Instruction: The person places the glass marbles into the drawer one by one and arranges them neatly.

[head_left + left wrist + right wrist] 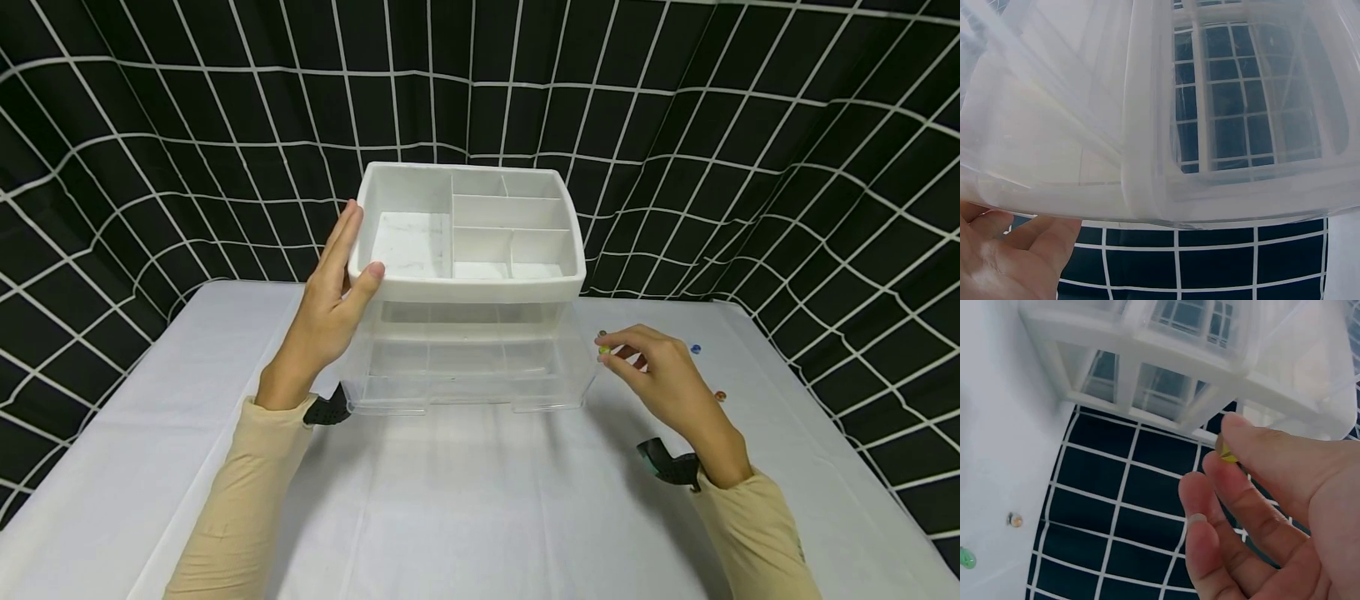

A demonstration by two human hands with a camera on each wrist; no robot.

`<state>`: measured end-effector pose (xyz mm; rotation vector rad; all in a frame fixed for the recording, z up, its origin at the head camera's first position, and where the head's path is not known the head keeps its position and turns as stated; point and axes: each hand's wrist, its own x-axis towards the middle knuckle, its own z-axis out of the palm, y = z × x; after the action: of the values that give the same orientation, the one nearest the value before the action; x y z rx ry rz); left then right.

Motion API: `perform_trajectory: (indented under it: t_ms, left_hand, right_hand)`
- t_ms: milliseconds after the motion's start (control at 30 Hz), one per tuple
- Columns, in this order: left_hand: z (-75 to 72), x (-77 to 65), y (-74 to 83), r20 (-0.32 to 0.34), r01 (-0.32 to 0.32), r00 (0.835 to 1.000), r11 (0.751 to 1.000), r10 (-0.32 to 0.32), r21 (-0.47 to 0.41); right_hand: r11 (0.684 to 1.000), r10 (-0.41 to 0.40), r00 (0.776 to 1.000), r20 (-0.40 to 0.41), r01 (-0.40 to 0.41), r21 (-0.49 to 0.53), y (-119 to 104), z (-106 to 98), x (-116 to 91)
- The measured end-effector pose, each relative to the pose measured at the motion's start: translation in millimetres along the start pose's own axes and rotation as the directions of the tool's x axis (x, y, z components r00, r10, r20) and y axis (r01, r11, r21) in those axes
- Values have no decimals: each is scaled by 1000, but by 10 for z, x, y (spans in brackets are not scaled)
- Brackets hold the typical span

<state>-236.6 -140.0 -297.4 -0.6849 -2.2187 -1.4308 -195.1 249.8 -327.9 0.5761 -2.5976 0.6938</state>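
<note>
Yellow bead (1229,456): on my feeds, the right wrist view picks out its brownish upper part; head view gives just a yellow-green dot.
Right hand (667,387): pinches it between thumb and forefinger tips, near the organizer's right side.
Bead look: small, shiny, partly covered.
Organizer (467,291): white compartmented top, clear lower section.
Left hand (322,308): fingers extended along its left side, thumb on rim.
Tablecloth (465,508): white; blue bead (696,349), orange bead (720,396) beside right hand; I see a green bead (967,557) only by right wrist.

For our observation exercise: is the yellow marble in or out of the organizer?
Out: the right hand pinches the yellow marble beside the organizer.
</note>
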Motion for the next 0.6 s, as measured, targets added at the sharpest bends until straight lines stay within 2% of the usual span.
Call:
perform_trajectory:
  t_ms: [300,600]
  left_hand:
    - [-4,8,-15,-4,-1,1000,1000,1,-25]
    - [4,10,-30,-3,-4,1000,998,4,-70]
  right_hand:
    - [999,-38,993,-111,40,13,-82,-59,3]
    - [997,-76,984,-158,79,15,-154,-86,2]
